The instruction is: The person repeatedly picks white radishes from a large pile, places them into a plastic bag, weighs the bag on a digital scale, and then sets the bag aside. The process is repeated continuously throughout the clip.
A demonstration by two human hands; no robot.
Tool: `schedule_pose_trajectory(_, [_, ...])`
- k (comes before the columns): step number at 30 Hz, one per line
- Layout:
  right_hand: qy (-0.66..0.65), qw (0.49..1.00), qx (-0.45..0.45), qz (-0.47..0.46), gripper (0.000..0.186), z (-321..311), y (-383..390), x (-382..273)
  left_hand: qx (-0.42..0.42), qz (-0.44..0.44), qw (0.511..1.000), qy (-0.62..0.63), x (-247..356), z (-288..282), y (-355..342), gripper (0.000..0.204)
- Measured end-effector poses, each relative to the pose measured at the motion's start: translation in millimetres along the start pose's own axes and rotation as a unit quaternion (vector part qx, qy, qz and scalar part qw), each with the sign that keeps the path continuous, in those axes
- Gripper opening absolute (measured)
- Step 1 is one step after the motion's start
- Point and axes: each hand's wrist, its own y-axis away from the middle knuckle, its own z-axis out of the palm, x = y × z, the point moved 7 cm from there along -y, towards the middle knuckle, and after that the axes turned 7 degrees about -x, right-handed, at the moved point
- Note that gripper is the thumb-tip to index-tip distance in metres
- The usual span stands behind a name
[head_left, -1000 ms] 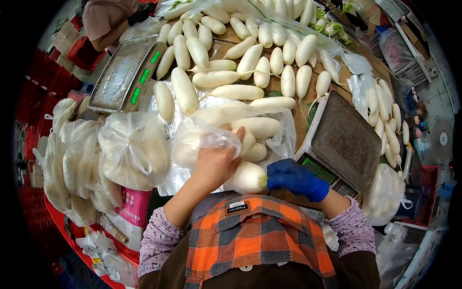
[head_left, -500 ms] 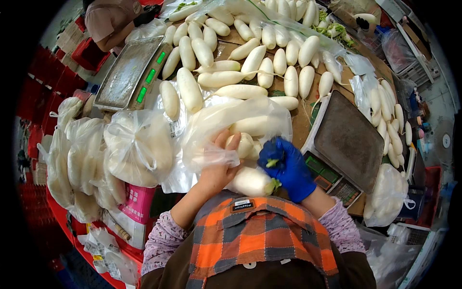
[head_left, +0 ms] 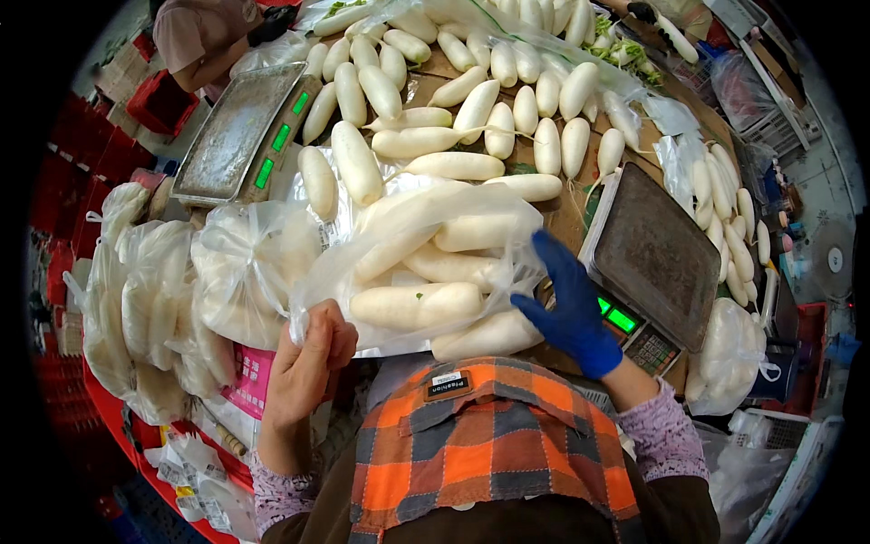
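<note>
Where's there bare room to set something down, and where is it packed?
The right scale's dark plate is bare, bordered by the gloved right hand and a tied bag at its lower corner. The left scale's plate also looks bare, loose radishes right of it, tied bags below. Crowded: mid-table, with radishes and the open bag.
</note>
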Motion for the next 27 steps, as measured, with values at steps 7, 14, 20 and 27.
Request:
schedule_pose_trajectory(7, [-0.046,0.990,-0.134,-0.021,0.065,41.9,37.6,-5.9,0.035,-0.045,0.998,0.008,-1.3,11.4,-8.5,0.017])
schedule_pose_trajectory(14, [0.150,0.961,-0.215,-0.086,0.055,-0.9,21.7,-31.6,0.063,-0.035,0.996,0.044,12.6,-3.1,-10.7,0.018])
schedule_pose_trajectory(20, [0.080,0.989,-0.119,-0.021,0.086,-89.4,8.4,-51.5,0.048,-0.060,0.996,0.038,7.7,2.2,-2.8,0.028])
schedule_pose_trajectory(27, [0.167,0.951,-0.260,-0.010,0.085,1.6,-64.1,-88.4,0.000,-0.026,0.999,0.031,25.6,12.3,-6.4,0.029])
